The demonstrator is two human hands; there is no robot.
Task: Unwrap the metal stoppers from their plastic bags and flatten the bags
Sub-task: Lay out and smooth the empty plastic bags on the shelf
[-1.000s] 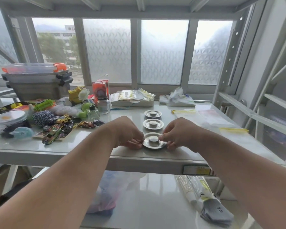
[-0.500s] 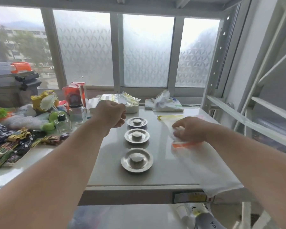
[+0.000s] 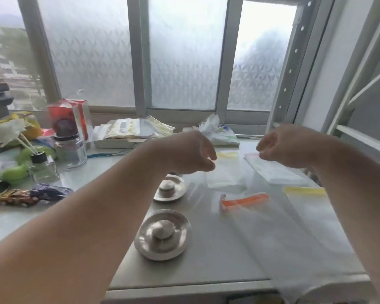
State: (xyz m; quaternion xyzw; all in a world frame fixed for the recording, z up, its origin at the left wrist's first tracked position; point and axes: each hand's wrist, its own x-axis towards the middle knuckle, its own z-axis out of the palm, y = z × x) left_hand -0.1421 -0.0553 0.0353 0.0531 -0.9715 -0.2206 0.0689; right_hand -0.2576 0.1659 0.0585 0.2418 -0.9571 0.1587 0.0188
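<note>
Two unwrapped metal stoppers stand in a row on the table: the near stopper (image 3: pixel 162 236) and a second stopper (image 3: pixel 169 189) behind it. My left forearm crosses beside them. My left hand (image 3: pixel 191 152) and my right hand (image 3: pixel 286 147) hover with curled fingers over the far part of the table. Between them is a clear bag with a yellow strip (image 3: pixel 226 175), its corner at my left fingertips. Motion blur hides whether either hand grips it. A bag with an orange strip (image 3: pixel 244 200) lies flat, and another yellow-strip bag (image 3: pixel 305 191) lies to its right.
The grey table (image 3: pixel 206 255) ends in a front edge close to me. Toys, glass bottles (image 3: pixel 71 150) and a red box (image 3: pixel 70 119) crowd the left side. Packets (image 3: pixel 130 128) and a crumpled bag (image 3: pixel 217 130) sit by the window. A metal rack (image 3: pixel 360 106) rises at the right.
Both hands left the near stopper. My right hand touched the orange-strip bag, then lifted. Now both hands hover farther back over the yellow-strip bag, and the camera has moved closer.
</note>
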